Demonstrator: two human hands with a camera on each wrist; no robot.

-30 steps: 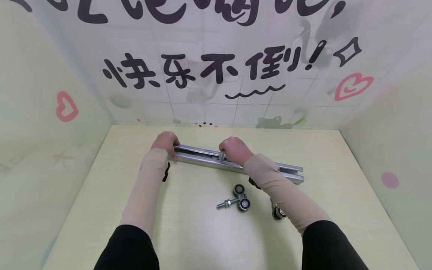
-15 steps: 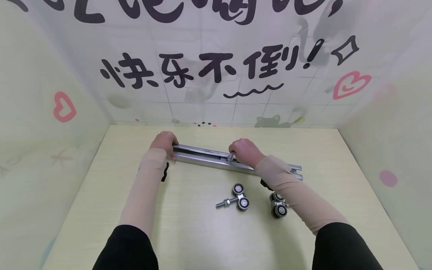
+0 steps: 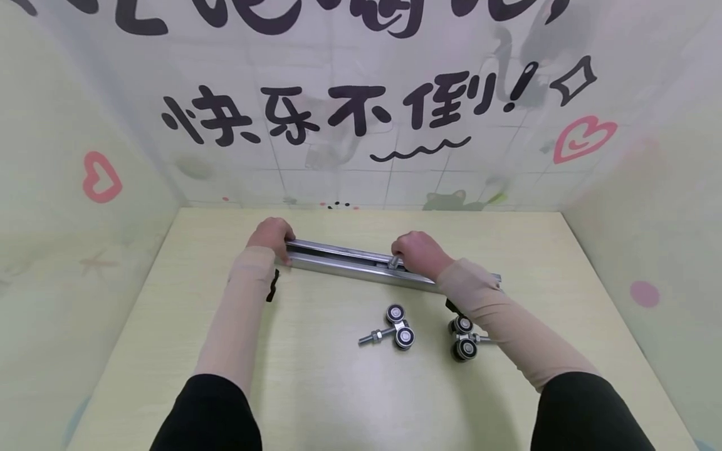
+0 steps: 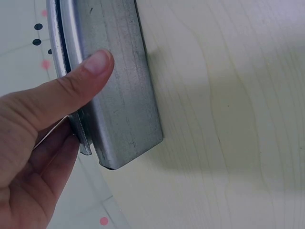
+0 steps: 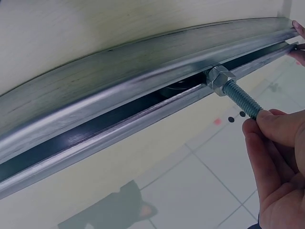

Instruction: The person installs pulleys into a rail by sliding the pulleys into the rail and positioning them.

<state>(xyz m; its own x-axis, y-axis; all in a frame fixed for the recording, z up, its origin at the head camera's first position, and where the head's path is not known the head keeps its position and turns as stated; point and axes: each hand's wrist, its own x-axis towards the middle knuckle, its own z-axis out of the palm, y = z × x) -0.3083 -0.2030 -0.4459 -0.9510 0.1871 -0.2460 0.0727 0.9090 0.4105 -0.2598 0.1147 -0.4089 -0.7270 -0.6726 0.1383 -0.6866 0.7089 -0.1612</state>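
A slotted metal track (image 3: 338,266) lies slightly slanted on the table, its slot facing up. My left hand (image 3: 272,238) grips the left end, with the thumb (image 4: 97,64) on the side wall and the fingers beyond the slot in the left wrist view. Near the track's right part, my right hand (image 3: 420,254) pinches the threaded bolt (image 5: 240,98) of a roller between thumb and fingertips. A hex nut (image 5: 220,80) sits at the slot; the roller's wheels are mostly hidden inside the track. The right forearm covers part of the track's right end.
Two more rollers with threaded bolts lie on the table in front of the track: one roller (image 3: 403,338) in the middle, another roller (image 3: 465,349) beside the right forearm. Printed fabric walls (image 3: 361,181) enclose the table (image 3: 316,388) at the back and both sides.
My right hand has slid to the right along the track with the bolt in its pinch. The right forearm has uncovered the right-hand loose roller. My left hand keeps its grip.
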